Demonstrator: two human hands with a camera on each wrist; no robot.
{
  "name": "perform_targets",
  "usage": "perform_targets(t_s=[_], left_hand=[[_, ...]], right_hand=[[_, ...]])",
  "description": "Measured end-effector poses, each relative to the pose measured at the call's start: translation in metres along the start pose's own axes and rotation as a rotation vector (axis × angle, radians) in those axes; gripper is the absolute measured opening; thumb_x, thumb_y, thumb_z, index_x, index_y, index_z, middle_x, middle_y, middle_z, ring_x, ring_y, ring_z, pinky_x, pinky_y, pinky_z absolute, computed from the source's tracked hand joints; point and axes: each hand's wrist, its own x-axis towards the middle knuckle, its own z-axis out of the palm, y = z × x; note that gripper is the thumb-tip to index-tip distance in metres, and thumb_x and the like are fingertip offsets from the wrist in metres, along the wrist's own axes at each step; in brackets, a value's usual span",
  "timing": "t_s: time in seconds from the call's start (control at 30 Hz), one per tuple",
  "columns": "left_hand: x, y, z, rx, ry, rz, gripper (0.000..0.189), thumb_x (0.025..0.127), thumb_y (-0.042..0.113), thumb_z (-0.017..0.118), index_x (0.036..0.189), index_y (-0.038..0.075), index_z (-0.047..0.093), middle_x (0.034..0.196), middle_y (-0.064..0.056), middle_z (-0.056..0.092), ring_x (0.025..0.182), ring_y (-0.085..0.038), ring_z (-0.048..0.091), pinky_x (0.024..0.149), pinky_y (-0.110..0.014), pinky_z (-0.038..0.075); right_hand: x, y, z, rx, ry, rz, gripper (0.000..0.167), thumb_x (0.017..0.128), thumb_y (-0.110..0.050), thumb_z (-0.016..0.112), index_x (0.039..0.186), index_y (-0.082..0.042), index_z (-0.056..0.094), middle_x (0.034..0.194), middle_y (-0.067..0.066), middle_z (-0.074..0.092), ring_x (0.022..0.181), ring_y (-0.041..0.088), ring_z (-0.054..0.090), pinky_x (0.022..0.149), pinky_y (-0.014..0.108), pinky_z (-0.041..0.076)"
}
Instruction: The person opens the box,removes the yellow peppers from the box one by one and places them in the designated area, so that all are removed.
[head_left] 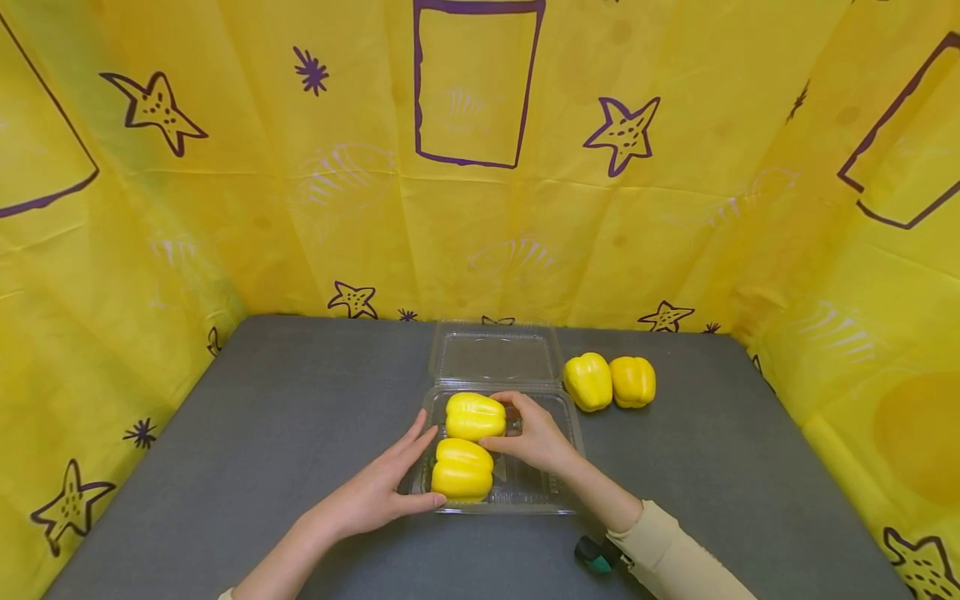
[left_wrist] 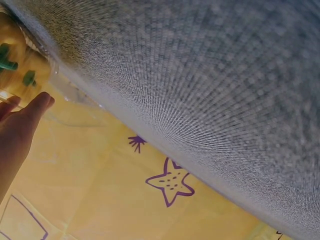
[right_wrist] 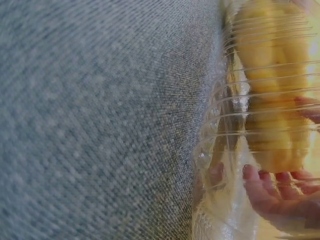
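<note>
Two yellow bell peppers sit one behind the other in the left part of a clear plastic clamshell container [head_left: 536, 498]. My right hand [head_left: 534, 435] holds the right end of the far pepper [head_left: 472, 415] between thumb and fingers; the right wrist view shows these fingers [right_wrist: 285, 200] through the clear wall. At the container's left side, my left hand [head_left: 378, 487] spreads long, fairly straight fingers along the rim, with its thumb by the front left corner, beside the near pepper [head_left: 461, 471]. Green stems [left_wrist: 29, 77] show on the peppers in the left wrist view.
Behind the base, the container's clear lid [head_left: 495, 357] lies folded back. Two more yellow peppers, one [head_left: 588, 382] beside the other [head_left: 633, 382], rest on the grey table [head_left: 300, 400] to the right. Yellow printed cloth [head_left: 360, 225] walls in the table's back and sides.
</note>
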Motion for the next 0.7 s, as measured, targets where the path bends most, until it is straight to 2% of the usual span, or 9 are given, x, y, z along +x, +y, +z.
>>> perform_targets(t_s=[0.7], left_hand=[[0.0005, -0.0013, 0.0006, -0.001, -0.006, 0.012, 0.099, 0.083, 0.055, 0.071, 0.156, 0.011, 0.021, 0.163, -0.004, -0.001, 0.145, -0.034, 0.017, 0.109, -0.06, 0.026]], right_hand=[[0.0002, 0.001, 0.0012, 0.037, 0.028, -0.062, 0.063, 0.077, -0.023, 0.085, 0.129, -0.007, 0.055, 0.119, 0.007, 0.056, 0.105, 0.023, 0.06, 0.084, 0.032, 0.055]])
